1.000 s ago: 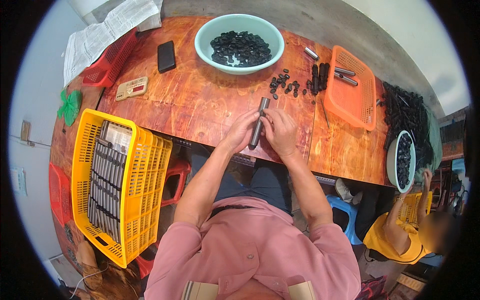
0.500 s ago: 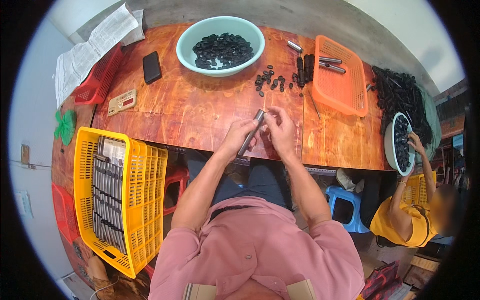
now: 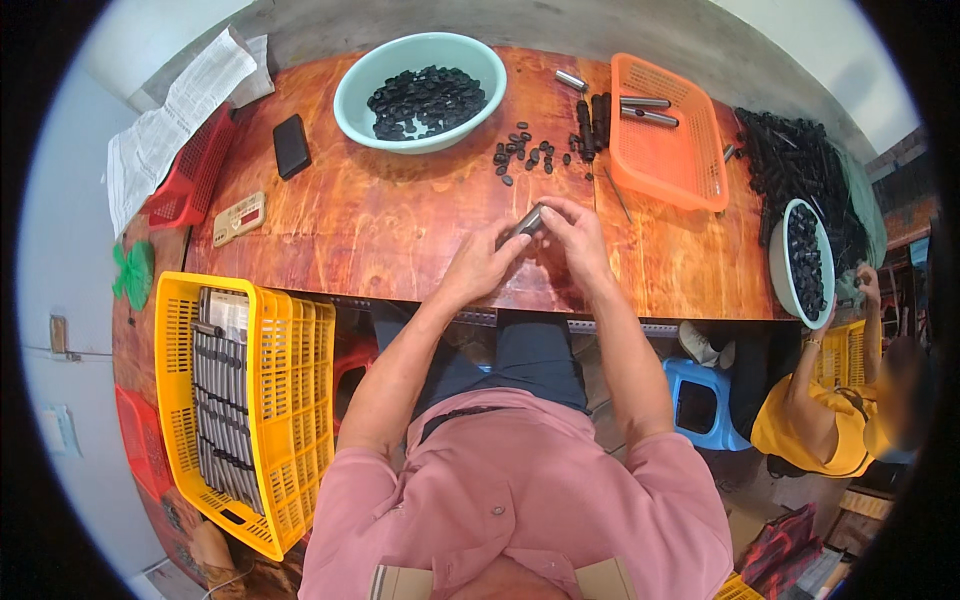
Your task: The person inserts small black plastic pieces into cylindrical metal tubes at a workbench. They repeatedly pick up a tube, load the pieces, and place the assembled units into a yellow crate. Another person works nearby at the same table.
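Both of my hands meet over the near half of the wooden table (image 3: 400, 230). My left hand (image 3: 482, 262) and my right hand (image 3: 572, 238) together hold a short grey metal tube (image 3: 526, 222), mostly hidden by my fingers. Beyond them lies a scatter of small black caps (image 3: 528, 156). A teal bowl (image 3: 352, 92) full of the same black caps stands at the far side. Several dark and silver tubes (image 3: 590, 112) lie beside an orange tray (image 3: 668, 150).
A yellow crate (image 3: 290, 400) of grey tubes stands at my left, below the table. A black phone (image 3: 291, 146), a small meter (image 3: 238, 216), papers and a red basket sit at the far left. At the right, another person in yellow sits by a white bowl (image 3: 782, 270) of black parts.
The tube stood out long between my hands; now only a short end shows, drawn in under my fingers. My head has shifted, so the table sits a little lower in view.
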A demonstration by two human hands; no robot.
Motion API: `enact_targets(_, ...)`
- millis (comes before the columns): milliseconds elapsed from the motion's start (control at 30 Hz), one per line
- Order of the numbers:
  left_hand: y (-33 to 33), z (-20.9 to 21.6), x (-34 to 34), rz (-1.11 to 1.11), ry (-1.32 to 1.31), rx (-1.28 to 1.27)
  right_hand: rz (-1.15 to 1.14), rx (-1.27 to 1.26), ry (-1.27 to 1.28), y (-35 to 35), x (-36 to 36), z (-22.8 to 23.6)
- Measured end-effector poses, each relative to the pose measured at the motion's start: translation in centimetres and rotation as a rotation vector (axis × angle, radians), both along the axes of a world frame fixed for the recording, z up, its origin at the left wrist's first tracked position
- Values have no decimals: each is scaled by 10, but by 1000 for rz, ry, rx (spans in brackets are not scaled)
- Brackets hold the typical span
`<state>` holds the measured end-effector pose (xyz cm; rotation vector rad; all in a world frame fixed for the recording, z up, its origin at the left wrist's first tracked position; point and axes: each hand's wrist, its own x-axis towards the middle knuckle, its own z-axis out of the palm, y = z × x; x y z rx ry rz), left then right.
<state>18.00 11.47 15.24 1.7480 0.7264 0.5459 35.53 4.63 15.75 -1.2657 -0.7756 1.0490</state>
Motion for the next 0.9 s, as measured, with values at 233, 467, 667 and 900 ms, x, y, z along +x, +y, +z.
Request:
enact_targets(233, 19, -20, 19, 26, 192, 549, 68, -137, -348, 20, 36, -9)
enact_targets(467, 35, -24, 25, 16, 216, 874, 76, -104, -412, 34, 45, -33)
enact_targets(667, 31, -24, 22, 60, 149, 935, 75, -44, -261, 31, 45, -53)
enact_targets(900, 21, -25, 22, 87, 220, 939, 46, -27, -411, 16, 38, -45)
